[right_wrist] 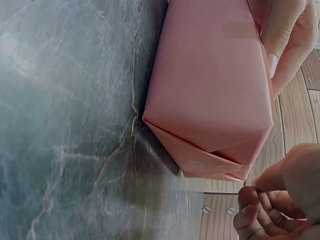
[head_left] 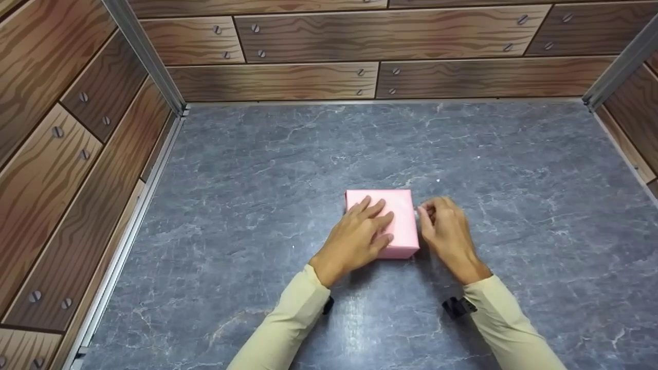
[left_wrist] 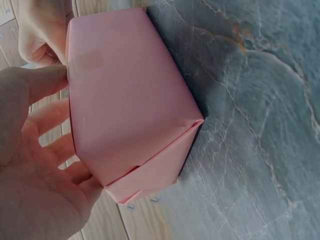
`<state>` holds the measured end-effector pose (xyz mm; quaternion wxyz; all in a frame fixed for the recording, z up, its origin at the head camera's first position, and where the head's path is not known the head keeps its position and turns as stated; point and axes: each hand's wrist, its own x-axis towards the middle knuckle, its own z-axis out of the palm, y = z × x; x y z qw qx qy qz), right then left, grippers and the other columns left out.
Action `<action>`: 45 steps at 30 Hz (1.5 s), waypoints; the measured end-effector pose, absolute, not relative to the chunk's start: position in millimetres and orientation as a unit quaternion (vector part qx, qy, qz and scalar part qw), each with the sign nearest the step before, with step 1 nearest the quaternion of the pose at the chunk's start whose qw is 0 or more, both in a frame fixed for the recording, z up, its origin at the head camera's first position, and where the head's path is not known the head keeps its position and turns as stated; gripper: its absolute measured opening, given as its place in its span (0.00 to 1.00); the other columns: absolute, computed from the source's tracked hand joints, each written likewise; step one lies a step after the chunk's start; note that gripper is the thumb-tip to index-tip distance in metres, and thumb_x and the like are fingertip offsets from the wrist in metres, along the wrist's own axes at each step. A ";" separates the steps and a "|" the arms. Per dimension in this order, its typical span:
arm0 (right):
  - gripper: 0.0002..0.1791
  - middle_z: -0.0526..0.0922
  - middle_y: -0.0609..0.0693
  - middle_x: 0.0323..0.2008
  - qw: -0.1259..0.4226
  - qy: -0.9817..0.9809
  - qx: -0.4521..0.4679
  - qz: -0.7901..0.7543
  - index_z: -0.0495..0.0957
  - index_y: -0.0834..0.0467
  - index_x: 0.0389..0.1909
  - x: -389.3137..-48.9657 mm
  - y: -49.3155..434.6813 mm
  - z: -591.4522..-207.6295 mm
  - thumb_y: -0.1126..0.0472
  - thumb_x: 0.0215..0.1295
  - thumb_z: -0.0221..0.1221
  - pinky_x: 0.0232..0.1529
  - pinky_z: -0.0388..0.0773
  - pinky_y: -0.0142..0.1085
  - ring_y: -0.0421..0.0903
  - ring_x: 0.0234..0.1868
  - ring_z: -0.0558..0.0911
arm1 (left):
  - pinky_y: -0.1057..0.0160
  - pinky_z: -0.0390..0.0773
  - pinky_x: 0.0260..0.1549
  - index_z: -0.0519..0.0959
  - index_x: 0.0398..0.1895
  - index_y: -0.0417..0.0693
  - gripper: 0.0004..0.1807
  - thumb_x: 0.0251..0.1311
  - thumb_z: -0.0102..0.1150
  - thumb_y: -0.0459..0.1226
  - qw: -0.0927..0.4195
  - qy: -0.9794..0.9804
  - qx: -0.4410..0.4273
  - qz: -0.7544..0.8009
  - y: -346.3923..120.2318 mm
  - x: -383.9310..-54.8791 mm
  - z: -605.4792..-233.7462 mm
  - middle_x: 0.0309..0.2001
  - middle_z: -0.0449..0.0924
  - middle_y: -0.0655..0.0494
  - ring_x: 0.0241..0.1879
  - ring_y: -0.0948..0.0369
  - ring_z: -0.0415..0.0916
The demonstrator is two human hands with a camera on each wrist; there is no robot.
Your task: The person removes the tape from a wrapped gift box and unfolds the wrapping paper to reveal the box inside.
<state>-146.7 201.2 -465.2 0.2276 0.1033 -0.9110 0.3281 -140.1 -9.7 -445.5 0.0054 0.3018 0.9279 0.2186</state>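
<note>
A box wrapped in pink paper (head_left: 407, 218) sits on the table, its folded end flap (right_wrist: 200, 162) facing the right hand. The left hand (head_left: 354, 237) rests on the box's top with fingers spread and fairly straight. In the left wrist view a patch of tape (left_wrist: 90, 59) shows on the box's side. Close beside the box's right end, the right hand (head_left: 450, 231) has thumb and forefinger pressed together. In the right wrist view the right hand (right_wrist: 280, 195) pinches a tiny, pale, see-through bit, apparently clear tape, by the flap's corner; mostly hidden by the fingertips.
The grey marbled table (head_left: 257, 169) spreads around the box. Wood-patterned panels (head_left: 390, 36) wall the back and both sides, with metal rails (head_left: 154, 56) at the corners. A dark wrist device (head_left: 458, 307) sits under the right sleeve (head_left: 506, 318).
</note>
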 end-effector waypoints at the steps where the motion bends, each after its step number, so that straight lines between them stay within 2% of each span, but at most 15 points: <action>1: 0.02 0.79 0.60 0.28 0.229 -0.910 0.103 0.328 0.80 0.69 0.31 -146.8 201.3 -465.5 0.73 0.62 0.63 0.29 0.76 0.46 0.53 0.28 0.78 | 0.51 0.52 0.76 0.75 0.69 0.49 0.26 0.71 0.57 0.47 0.004 0.928 0.302 0.219 -9.8 -140.2 -445.7 0.74 0.65 0.47 0.76 0.45 0.55; 28: 0.02 0.79 0.61 0.28 0.236 -0.913 0.091 0.319 0.79 0.70 0.31 -145.5 210.7 -468.3 0.75 0.61 0.63 0.30 0.77 0.50 0.56 0.28 0.79 | 0.52 0.50 0.76 0.74 0.70 0.49 0.26 0.72 0.56 0.47 0.004 0.928 0.305 0.215 -8.6 -140.9 -447.4 0.74 0.64 0.48 0.76 0.46 0.54; 45: 0.03 0.81 0.60 0.28 0.228 -0.913 0.081 0.329 0.81 0.70 0.31 -140.8 221.2 -462.0 0.73 0.61 0.64 0.30 0.79 0.48 0.54 0.27 0.82 | 0.54 0.49 0.77 0.74 0.70 0.50 0.26 0.72 0.56 0.48 0.003 0.928 0.299 0.221 -10.0 -140.6 -448.7 0.75 0.63 0.48 0.76 0.47 0.54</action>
